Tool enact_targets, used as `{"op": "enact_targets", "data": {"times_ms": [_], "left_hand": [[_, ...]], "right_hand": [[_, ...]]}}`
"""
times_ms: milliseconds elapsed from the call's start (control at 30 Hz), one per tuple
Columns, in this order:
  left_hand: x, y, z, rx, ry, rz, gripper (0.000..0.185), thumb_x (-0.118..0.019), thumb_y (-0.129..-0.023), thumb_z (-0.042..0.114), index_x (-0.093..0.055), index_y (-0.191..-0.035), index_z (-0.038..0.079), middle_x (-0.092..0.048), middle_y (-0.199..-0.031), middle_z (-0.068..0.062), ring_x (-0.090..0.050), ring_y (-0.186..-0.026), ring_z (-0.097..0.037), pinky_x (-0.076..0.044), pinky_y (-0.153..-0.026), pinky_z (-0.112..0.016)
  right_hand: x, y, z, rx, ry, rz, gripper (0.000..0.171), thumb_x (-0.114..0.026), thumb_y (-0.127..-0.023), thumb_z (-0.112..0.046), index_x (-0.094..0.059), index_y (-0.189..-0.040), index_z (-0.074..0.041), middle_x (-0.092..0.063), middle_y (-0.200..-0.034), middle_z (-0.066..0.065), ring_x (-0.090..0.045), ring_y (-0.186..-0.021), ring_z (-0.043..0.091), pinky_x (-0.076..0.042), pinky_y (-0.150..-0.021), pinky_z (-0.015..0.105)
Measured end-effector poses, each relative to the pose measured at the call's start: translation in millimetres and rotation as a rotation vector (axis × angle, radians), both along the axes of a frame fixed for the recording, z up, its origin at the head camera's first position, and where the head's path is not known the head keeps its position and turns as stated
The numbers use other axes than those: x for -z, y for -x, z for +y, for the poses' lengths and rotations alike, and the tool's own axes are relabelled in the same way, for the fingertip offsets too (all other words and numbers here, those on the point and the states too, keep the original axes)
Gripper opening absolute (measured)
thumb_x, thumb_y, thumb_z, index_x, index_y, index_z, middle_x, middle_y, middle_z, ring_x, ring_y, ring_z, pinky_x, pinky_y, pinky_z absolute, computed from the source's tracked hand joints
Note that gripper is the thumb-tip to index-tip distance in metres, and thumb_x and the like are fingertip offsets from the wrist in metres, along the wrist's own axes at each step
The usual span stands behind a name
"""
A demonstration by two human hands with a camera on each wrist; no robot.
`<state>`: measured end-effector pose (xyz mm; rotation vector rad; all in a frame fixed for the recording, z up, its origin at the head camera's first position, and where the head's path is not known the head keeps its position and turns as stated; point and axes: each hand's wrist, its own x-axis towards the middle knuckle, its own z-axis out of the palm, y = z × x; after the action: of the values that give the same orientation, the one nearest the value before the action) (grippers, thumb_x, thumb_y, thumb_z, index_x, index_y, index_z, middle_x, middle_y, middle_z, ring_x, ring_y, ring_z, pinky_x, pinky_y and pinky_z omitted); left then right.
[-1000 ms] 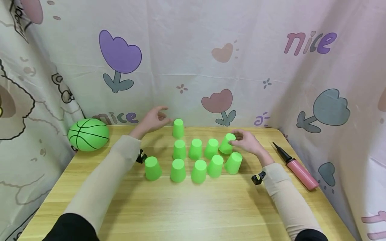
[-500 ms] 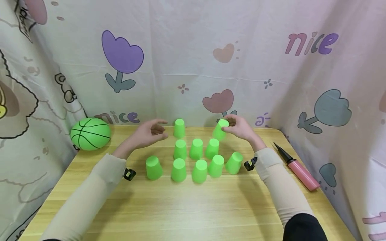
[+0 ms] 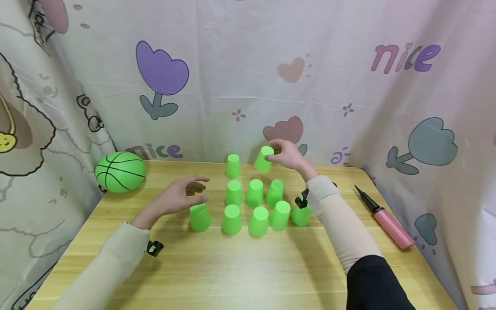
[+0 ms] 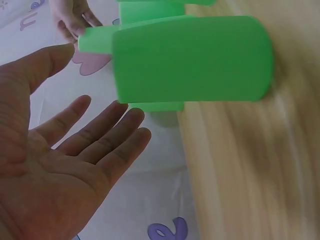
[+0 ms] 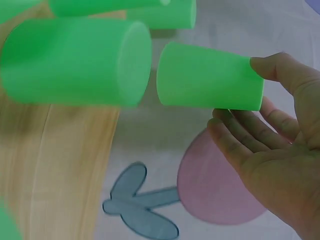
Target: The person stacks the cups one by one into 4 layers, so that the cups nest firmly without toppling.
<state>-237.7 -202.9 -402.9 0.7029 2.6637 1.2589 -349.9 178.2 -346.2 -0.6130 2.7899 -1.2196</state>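
Note:
My right hand pinches a bright green cup near its top with thumb and fingers. That cup is upside down, slightly tilted and seemingly off the table, to the right of a lone back cup. In the right wrist view, the held cup meets the thumb tip above and fingertips below. My left hand hovers with fingers spread around nothing, above and behind the front-left cup. Three cups stand in a middle row, including a centre one. My right wrist camera partly covers the front-right cup.
A green ball with black lines sits at the table's back left. Along the right edge lies a pink hand pump with a black nozzle. A patterned curtain hangs behind the wooden table.
My right hand has carried the cup from the right end of the middle row back and leftward toward the lone back cup. My left hand has drawn away from that cup, toward the front left.

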Motion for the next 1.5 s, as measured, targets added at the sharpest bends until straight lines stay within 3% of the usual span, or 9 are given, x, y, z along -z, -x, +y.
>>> {"op": "enact_targets", "data": {"times_ms": [633,900,1133,1500], "left_hand": [[21.4,-20.8,-18.4,0.040,-0.040,-0.010,0.065,-0.081,-0.095,0.031,-0.054,-0.150,0.011,-0.067,-0.138,-0.024,-0.065,-0.130,-0.040,-0.051,-0.113,-0.058],[27.0,-28.1,-21.4,0.069,-0.085,-0.009,0.066,-0.081,-0.095,0.025,-0.053,-0.150,0.003,-0.070,-0.132,-0.020,-0.067,-0.125,-0.040,-0.051,-0.112,-0.060],[30.6,-29.9,-20.9,0.047,-0.078,-0.041,0.066,-0.083,-0.093,0.029,-0.055,-0.148,0.006,-0.070,-0.134,-0.016,-0.066,-0.128,-0.038,-0.051,-0.113,-0.055],[32.0,-34.4,-21.7,0.041,-0.067,-0.008,0.058,-0.081,-0.095,0.027,-0.059,-0.144,0.004,-0.070,-0.134,-0.017,-0.067,-0.126,-0.038,-0.053,-0.111,-0.055]], "right_hand": [[18.6,29.6,-40.8,0.006,-0.095,-0.057,0.044,-0.076,-0.094,-0.013,-0.063,-0.134,0.002,-0.068,-0.132,0.022,-0.064,-0.122,0.035,-0.055,-0.107,0.045],[30.3,32.2,-48.2,-0.002,-0.126,-0.084,0.039,-0.077,-0.094,-0.013,-0.065,-0.129,0.001,-0.067,-0.133,0.021,-0.062,-0.126,0.035,-0.053,-0.110,0.045],[36.5,34.3,-48.6,0.013,-0.116,-0.101,0.042,-0.077,-0.094,-0.014,-0.064,-0.131,0.001,-0.065,-0.137,0.021,-0.060,-0.129,0.036,-0.053,-0.110,0.047],[39.6,38.2,-51.0,0.010,-0.135,-0.131,0.048,-0.076,-0.095,-0.014,-0.061,-0.137,0.003,-0.063,-0.141,0.022,-0.060,-0.132,0.037,-0.054,-0.111,0.046]]}}
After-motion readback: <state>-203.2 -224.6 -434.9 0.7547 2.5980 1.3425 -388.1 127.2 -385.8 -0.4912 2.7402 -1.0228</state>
